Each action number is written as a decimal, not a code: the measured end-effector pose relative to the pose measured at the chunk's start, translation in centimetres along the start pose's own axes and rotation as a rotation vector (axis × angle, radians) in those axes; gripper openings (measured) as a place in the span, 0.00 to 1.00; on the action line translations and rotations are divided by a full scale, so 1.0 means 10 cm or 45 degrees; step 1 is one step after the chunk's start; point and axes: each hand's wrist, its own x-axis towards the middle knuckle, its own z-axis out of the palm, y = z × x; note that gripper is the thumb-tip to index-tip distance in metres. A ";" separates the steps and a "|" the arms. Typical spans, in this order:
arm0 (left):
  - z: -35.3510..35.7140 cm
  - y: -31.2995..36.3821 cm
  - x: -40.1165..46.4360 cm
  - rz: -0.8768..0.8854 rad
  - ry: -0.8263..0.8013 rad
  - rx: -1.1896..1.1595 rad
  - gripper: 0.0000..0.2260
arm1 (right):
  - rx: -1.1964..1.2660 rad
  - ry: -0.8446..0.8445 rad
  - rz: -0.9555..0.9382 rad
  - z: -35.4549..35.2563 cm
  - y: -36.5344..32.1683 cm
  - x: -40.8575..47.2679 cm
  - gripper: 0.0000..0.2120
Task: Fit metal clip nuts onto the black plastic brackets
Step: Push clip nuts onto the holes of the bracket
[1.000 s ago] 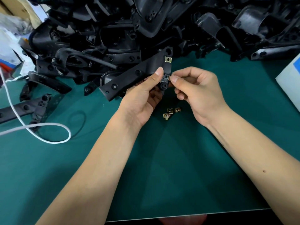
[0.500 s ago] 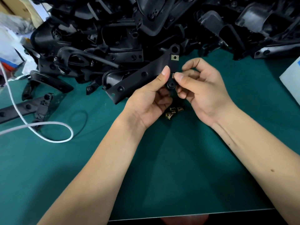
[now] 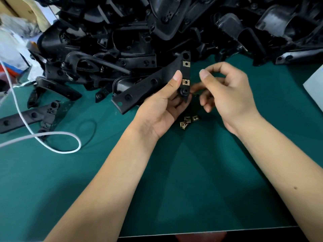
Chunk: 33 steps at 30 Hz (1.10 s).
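A: State the bracket condition.
B: The black plastic bracket [image 3: 150, 84] is long and angled, lifted off the bench, with its perforated arm sloping down to the left. Two brass-coloured clip nuts sit on its short upright end: the upper clip nut [image 3: 186, 63] and the lower clip nut [image 3: 186, 82].
A: Remaining stock?
B: Three loose clip nuts [image 3: 188, 121] lie clustered on the bench, below the bracket.
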 end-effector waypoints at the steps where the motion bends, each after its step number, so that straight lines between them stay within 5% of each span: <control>1: -0.01 0.00 0.00 -0.001 -0.016 -0.012 0.09 | -0.052 0.023 -0.019 -0.01 0.01 0.01 0.09; 5: 0.04 -0.01 -0.03 0.012 -0.001 -0.024 0.21 | -0.150 0.109 -0.101 -0.01 0.03 0.01 0.12; 9: 0.03 -0.05 -0.02 0.077 0.028 0.084 0.04 | -0.211 0.154 -0.173 0.00 0.01 0.00 0.12; 19: 0.06 -0.15 -0.07 0.351 0.029 0.552 0.07 | -0.049 0.011 0.125 -0.04 0.00 0.01 0.26; 28: 0.08 -0.10 -0.08 0.444 0.106 0.951 0.08 | 0.279 -0.043 0.239 -0.09 -0.07 0.02 0.11; 33: 0.11 -0.12 -0.13 0.378 0.060 0.679 0.11 | 0.353 -0.138 0.182 -0.12 -0.15 -0.03 0.14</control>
